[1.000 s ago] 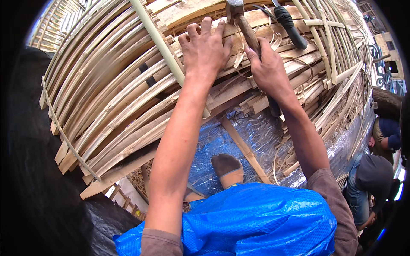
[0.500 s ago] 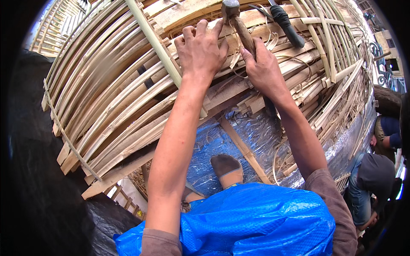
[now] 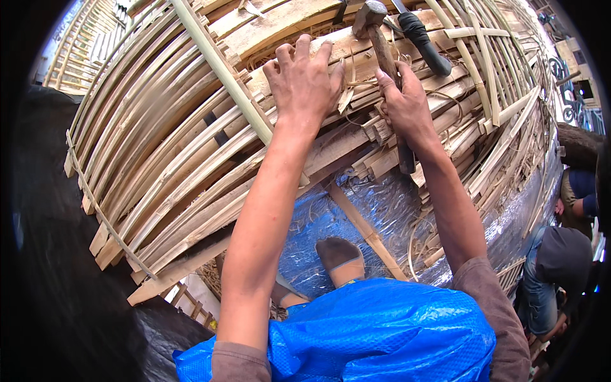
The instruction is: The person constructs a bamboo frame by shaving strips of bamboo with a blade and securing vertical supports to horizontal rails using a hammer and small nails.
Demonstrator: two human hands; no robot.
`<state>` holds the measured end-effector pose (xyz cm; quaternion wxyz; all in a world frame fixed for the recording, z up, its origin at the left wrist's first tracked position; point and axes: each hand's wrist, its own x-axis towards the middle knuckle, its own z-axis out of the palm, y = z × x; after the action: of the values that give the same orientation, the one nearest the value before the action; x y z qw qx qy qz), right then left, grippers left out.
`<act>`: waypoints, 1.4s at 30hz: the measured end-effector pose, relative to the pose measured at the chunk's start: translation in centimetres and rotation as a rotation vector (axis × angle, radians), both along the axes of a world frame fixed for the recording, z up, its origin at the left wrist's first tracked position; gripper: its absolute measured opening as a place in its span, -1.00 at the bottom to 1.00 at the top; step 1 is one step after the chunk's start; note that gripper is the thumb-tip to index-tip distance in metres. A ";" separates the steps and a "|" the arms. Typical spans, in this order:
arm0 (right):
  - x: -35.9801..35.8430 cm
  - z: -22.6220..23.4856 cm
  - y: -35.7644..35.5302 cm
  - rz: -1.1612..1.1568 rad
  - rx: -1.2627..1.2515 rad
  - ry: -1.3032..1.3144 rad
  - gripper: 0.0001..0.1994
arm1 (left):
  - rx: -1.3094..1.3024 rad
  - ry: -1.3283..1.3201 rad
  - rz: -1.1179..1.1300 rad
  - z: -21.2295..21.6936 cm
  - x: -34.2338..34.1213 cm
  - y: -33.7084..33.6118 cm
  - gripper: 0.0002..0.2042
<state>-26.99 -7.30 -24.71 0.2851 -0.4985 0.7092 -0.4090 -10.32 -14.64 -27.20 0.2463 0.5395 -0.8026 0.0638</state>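
My right hand (image 3: 407, 105) is closed around the wooden handle of a hammer (image 3: 370, 18). Its blocky metal head is up and away from me, over the pale wooden slats, and the handle's dark lower end shows below my fist. To the left, my left hand (image 3: 304, 83) rests with fingers spread and slightly bent on a pale slat (image 3: 350, 43); its fingertips press on the wood. Curled shavings lie between the hands. Just right of the hammer head is a bladed tool with a black-wrapped handle (image 3: 423, 43), lying on the slats.
Curved bamboo slats (image 3: 153, 146) fan out at left under a bamboo pole (image 3: 223, 76). A lattice of strips (image 3: 484, 63) stands at right. A blue sheet (image 3: 388, 325) covers my lap. Foil-like sheeting (image 3: 305, 223) lies underfoot. Another person (image 3: 554, 267) crouches at lower right.
The hammer head and my right hand have shifted a little right, and more of the handle's lower end shows. My left hand stays on the slat. The view has moved slightly.
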 end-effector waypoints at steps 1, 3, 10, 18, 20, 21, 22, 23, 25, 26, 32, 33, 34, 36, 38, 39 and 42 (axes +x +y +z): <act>0.0 0.0 0.0 0.000 -0.004 -0.006 -0.68 | -0.004 -0.003 -0.013 0.0 -0.1 -0.2 -0.56; 0.2 -0.2 0.0 -0.002 -0.022 -0.016 -0.69 | -0.013 -0.009 -0.039 0.5 -0.2 -0.6 -0.58; 0.6 0.5 0.0 -0.005 0.006 0.006 -0.69 | 0.030 -0.028 -0.183 1.6 0.4 -1.9 -0.64; 0.6 0.7 0.1 -0.012 0.028 -0.012 -0.66 | 0.219 0.122 -0.239 2.3 1.6 -5.9 -0.54; 0.6 0.5 0.0 -0.008 0.027 -0.031 -0.66 | 0.446 0.188 -0.190 2.3 1.6 -6.5 -0.48; 0.6 0.5 -0.1 -0.010 0.039 -0.024 -0.66 | 0.484 0.233 -0.188 2.3 1.5 -6.5 -0.47; 0.5 0.4 -0.2 -0.011 0.050 -0.017 -0.66 | 0.522 0.279 -0.186 2.3 1.5 -6.5 -0.47; 0.5 0.3 -0.2 -0.011 0.062 -0.009 -0.65 | 0.483 0.251 -0.128 2.0 1.3 -6.0 -0.49; 0.2 0.2 -0.3 -0.004 0.074 -0.004 -0.65 | 0.526 0.240 -0.087 2.3 0.9 -5.9 -0.48; 0.2 0.1 -0.4 0.000 0.080 -0.001 -0.65 | 0.547 0.234 -0.065 2.5 0.9 -6.0 -0.48; 0.3 0.0 -0.4 -0.015 0.049 -0.027 -0.64 | 0.611 0.398 0.035 2.6 0.8 -6.3 -0.64; 0.2 -0.1 -0.4 -0.011 0.046 -0.028 -0.63 | 0.620 0.416 0.061 2.6 0.7 -6.3 -0.66; 0.2 -0.2 -0.4 -0.008 0.042 -0.029 -0.63 | 0.609 0.428 0.069 2.5 0.7 -6.3 -0.67; 0.0 -0.3 -0.4 -0.003 0.029 -0.029 -0.63 | 0.588 0.450 0.082 2.5 0.6 -6.4 -0.68; 0.0 -0.3 -0.4 -0.002 0.037 -0.030 -0.63 | 0.597 0.532 0.097 2.7 0.6 -6.4 -0.69; 0.0 -0.3 -0.4 -0.002 0.043 -0.034 -0.63 | 0.604 0.572 0.105 2.8 0.7 -6.4 -0.69; 0.2 -0.1 -0.3 -0.002 0.049 -0.050 -0.63 | 0.474 0.785 -0.055 2.4 0.8 -6.1 -0.70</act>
<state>-26.83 -7.63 -24.76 0.3143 -0.4803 0.7123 -0.4039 -9.56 -20.70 -24.80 0.4030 0.5429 -0.6550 -0.3374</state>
